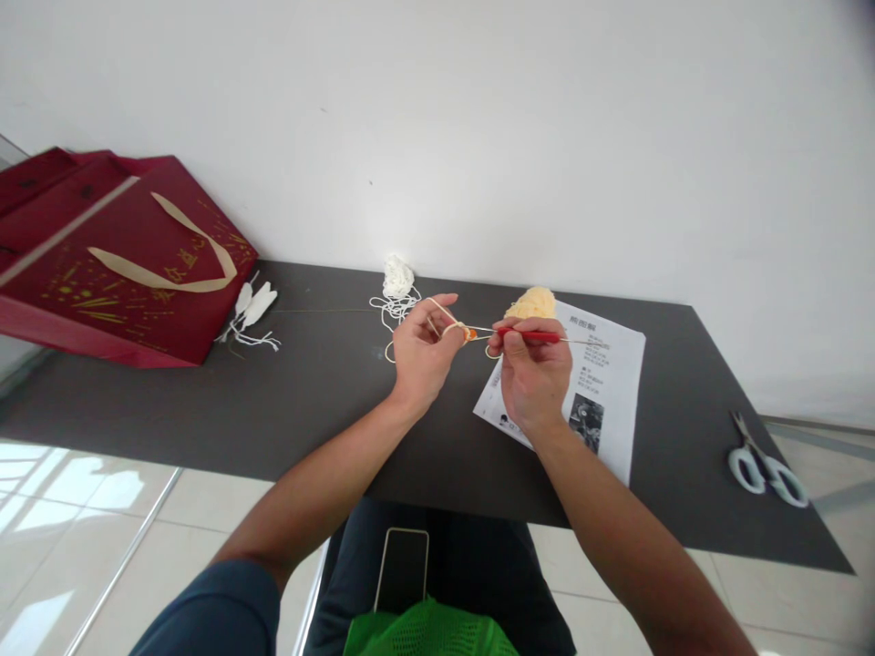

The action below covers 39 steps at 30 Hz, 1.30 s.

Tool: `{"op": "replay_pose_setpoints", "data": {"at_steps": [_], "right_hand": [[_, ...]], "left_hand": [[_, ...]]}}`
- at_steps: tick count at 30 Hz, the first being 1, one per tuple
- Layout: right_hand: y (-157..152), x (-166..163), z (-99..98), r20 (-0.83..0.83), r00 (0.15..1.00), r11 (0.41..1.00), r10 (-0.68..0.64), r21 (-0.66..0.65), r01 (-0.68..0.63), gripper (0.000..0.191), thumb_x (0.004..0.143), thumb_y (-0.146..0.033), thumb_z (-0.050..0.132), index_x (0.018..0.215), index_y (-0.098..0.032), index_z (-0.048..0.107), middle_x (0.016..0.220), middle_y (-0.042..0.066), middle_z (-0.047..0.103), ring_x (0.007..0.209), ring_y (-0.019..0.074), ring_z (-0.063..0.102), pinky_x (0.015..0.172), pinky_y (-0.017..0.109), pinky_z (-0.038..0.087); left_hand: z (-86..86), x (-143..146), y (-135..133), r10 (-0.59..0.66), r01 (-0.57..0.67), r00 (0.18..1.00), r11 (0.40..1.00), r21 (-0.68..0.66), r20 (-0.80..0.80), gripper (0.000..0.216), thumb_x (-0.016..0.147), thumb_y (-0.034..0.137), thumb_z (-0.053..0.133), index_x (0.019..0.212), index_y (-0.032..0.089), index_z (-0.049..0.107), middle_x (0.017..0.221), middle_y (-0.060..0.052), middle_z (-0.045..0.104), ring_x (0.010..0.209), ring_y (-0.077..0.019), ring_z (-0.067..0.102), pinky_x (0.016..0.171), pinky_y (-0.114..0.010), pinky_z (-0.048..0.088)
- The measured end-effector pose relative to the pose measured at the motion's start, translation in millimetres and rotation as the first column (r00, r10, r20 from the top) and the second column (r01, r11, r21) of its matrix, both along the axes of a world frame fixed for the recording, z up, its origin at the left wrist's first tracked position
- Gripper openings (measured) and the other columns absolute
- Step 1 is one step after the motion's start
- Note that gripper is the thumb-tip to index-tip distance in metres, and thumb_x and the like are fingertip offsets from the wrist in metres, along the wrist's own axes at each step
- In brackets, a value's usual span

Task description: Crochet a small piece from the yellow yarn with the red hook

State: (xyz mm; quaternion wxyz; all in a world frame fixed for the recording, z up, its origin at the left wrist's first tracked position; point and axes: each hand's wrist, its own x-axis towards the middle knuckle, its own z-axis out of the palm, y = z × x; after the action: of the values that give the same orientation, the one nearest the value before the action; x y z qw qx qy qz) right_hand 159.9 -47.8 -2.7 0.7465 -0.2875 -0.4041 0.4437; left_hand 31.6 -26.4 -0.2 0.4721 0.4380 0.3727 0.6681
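My left hand is raised over the dark table, fingers pinched on a small orange and cream crochet piece, with cream yarn looped over the index finger. My right hand is closed round a crochet hook with a red handle, its metal tip pointing left into the piece. A cream yarn ball lies just behind my right hand. A printed sheet lies under and to the right of that hand.
A red gift bag lies at the back left with white tassels beside it. White yarn sits near the wall. Scissors lie at the right edge. A phone and green mesh rest on my lap.
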Motion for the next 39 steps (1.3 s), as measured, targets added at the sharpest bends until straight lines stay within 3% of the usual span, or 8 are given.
{"op": "replay_pose_setpoints", "data": {"at_steps": [9, 15, 21, 26, 33, 36, 39], "right_hand": [[-2, -2, -5.5, 0.103, 0.989, 0.994, -0.102, 0.040, 0.098, 0.017, 0.086, -0.020, 0.080, 0.095, -0.027, 0.067, 0.095, -0.002, 0.078, 0.071, 0.0121, 0.073, 0.065, 0.028, 0.062], [-9, -7, -8.1, 0.240, 0.948, 0.972, -0.207, 0.163, 0.171, 0.016, 0.088, -0.014, 0.077, 0.095, -0.028, 0.074, 0.099, 0.000, 0.080, 0.075, 0.0149, 0.076, 0.069, 0.033, 0.066], [-12, -3, -13.3, 0.463, 0.827, 0.919, -0.321, 0.365, 0.152, 0.030, 0.090, -0.009, 0.072, 0.106, -0.033, 0.080, 0.108, 0.003, 0.083, 0.093, 0.0221, 0.079, 0.079, 0.043, 0.068], [-10, 2, -16.6, 0.569, 0.733, 0.878, -0.372, 0.472, 0.080, 0.045, 0.089, -0.003, 0.069, 0.120, -0.035, 0.078, 0.117, 0.004, 0.082, 0.100, 0.0228, 0.079, 0.085, 0.044, 0.067], [-8, 4, -19.6, 0.595, 0.706, 0.886, -0.385, 0.453, 0.101, 0.044, 0.091, -0.008, 0.070, 0.122, -0.038, 0.077, 0.120, 0.002, 0.082, 0.101, 0.0231, 0.078, 0.087, 0.045, 0.067], [-7, 2, -19.4, 0.562, 0.764, 0.922, -0.316, 0.373, 0.107, 0.038, 0.090, -0.009, 0.073, 0.114, -0.038, 0.080, 0.117, 0.001, 0.083, 0.100, 0.0227, 0.079, 0.087, 0.045, 0.067], [-5, -1, -17.9, 0.450, 0.873, 0.974, -0.186, 0.203, 0.103, 0.027, 0.089, -0.013, 0.075, 0.104, -0.035, 0.082, 0.113, 0.000, 0.083, 0.091, 0.0201, 0.080, 0.081, 0.040, 0.068]], "left_hand": [[1.9, 1, -1, 0.040, -0.041, 0.999, 0.999, -0.029, -0.023, 0.033, 0.073, 0.015, 0.075, 0.105, 0.021, 0.072, 0.072, 0.005, 0.064, 0.062, -0.0088, 0.059, 0.061, -0.023, 0.048], [1.5, 1, -1, 0.096, -0.097, 0.995, 0.994, -0.042, -0.024, 0.030, 0.073, 0.014, 0.075, 0.102, 0.020, 0.071, 0.068, 0.005, 0.066, 0.060, -0.0097, 0.062, 0.060, -0.023, 0.048], [0.7, 1, 1, 0.131, -0.130, 0.991, 0.989, -0.075, -0.003, 0.030, 0.072, 0.016, 0.078, 0.102, 0.020, 0.071, 0.067, 0.005, 0.068, 0.058, -0.0099, 0.062, 0.060, -0.023, 0.048], [3.8, 1, 1, 0.098, -0.091, 0.993, 0.989, -0.119, 0.060, 0.032, 0.069, 0.014, 0.080, 0.100, 0.019, 0.072, 0.068, 0.005, 0.069, 0.057, -0.0086, 0.059, 0.059, -0.023, 0.046], [13.0, -3, 3, -0.102, 0.204, 0.932, 0.941, -0.270, 0.347, 0.048, 0.064, 0.013, 0.084, 0.111, 0.016, 0.073, 0.067, 0.006, 0.064, 0.056, -0.0054, 0.053, 0.059, -0.021, 0.040], [12.0, -5, 5, -0.158, 0.282, 0.904, 0.919, -0.275, 0.398, 0.053, 0.065, 0.014, 0.085, 0.116, 0.015, 0.072, 0.070, 0.005, 0.065, 0.059, -0.0054, 0.053, 0.062, -0.022, 0.040], [10.2, -7, 7, -0.182, 0.314, 0.893, 0.908, -0.279, 0.412, 0.056, 0.065, 0.014, 0.085, 0.119, 0.014, 0.071, 0.071, 0.005, 0.065, 0.063, -0.0066, 0.056, 0.065, -0.023, 0.042]]}}
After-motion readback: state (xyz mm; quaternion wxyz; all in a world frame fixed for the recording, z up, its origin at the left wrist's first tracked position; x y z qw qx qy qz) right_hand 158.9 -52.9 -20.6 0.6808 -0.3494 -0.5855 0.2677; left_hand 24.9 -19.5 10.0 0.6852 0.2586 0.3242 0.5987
